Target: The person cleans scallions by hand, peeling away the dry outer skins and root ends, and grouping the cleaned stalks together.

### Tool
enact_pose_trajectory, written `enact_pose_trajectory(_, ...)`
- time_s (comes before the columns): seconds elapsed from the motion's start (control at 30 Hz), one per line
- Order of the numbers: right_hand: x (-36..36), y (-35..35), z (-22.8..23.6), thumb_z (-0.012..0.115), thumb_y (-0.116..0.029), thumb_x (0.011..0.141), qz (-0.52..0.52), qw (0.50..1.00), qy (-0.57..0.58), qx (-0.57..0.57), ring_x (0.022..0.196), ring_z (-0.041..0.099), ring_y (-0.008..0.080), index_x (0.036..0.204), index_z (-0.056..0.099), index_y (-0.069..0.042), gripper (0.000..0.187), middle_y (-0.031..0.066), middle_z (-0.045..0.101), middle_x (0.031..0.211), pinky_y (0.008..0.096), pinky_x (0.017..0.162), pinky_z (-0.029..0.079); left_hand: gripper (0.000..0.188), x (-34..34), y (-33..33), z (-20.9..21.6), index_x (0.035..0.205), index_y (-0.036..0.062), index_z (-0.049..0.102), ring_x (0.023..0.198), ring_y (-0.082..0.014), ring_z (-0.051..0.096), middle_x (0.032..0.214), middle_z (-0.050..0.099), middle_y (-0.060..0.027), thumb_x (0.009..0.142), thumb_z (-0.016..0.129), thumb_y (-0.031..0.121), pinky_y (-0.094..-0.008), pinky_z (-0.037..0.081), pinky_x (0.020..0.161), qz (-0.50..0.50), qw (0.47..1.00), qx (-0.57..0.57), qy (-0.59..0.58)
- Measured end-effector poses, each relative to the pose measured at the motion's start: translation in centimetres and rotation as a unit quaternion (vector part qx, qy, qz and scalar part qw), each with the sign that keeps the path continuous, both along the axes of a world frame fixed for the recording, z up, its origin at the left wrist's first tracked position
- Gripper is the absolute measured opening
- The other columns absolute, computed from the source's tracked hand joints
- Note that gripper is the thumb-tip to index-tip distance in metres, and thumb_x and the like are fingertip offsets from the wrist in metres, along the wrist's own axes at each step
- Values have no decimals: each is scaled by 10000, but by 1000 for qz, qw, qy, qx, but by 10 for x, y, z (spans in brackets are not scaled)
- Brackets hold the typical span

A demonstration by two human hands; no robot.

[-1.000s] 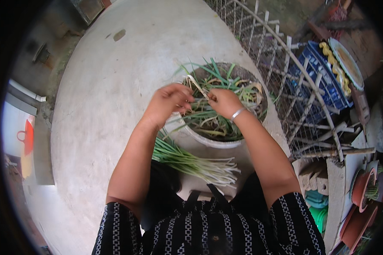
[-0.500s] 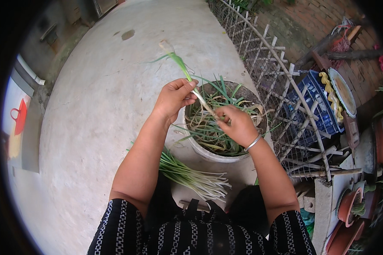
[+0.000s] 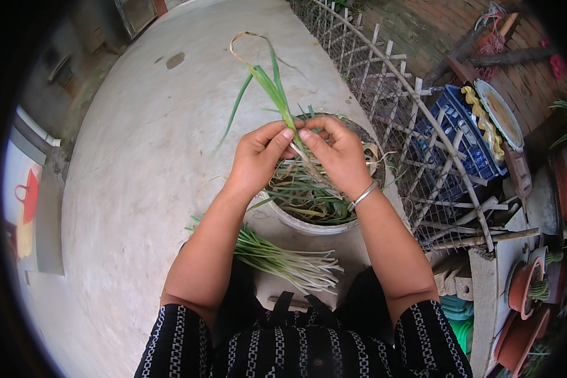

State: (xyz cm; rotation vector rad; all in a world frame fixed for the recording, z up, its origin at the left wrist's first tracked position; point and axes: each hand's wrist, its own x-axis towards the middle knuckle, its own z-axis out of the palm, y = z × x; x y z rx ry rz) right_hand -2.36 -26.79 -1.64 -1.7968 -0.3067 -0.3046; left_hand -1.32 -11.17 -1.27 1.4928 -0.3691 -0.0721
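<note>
A green onion stands out beyond my hands, its green leaves spread upward and one dry brown leaf curling over at the tip. My left hand pinches its stalk between thumb and fingers. Right beside it, my right hand, with a silver bangle at the wrist, closes thumb and fingers on the same stalk. The pale root end points down between the hands. Beneath them is a round whitish tub holding loose green and dried leaves. A bunch of green onions lies on the ground near me, white ends to the right.
A wire and stick fence runs along the right. Behind it are a blue crate and an oval tray. Potted plants stand at the lower right. Concrete ground spreads left, with a red shape by the wall.
My right hand has moved up from the root end to beside my left hand. The leaves of the green onion now fan out, with a dry one curling over.
</note>
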Motion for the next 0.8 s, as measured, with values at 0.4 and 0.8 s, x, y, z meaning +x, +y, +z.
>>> enact_pose_trajectory(0.4, 0, 1, 6, 628, -181, 793, -74, 996, -39, -20, 738, 566, 142, 890, 578, 1, 212, 81, 580, 867, 269, 653, 457, 211, 2, -5, -4, 1003, 4, 589, 708, -65, 510, 813, 581, -11, 903, 478, 153, -212, 457, 660, -17, 1000, -9, -21)
enact_pose_trajectory(0.8, -6, 3, 1, 535, -153, 784, -48, 958, -120, -257, 732, 541, 345, 842, 502, -40, 131, 147, 559, 766, 427, 626, 428, 161, 7, -4, -7, 908, -2, 586, 617, -69, 520, 759, 592, -18, 870, 541, 148, -199, 438, 557, 88, 995, 32, -25)
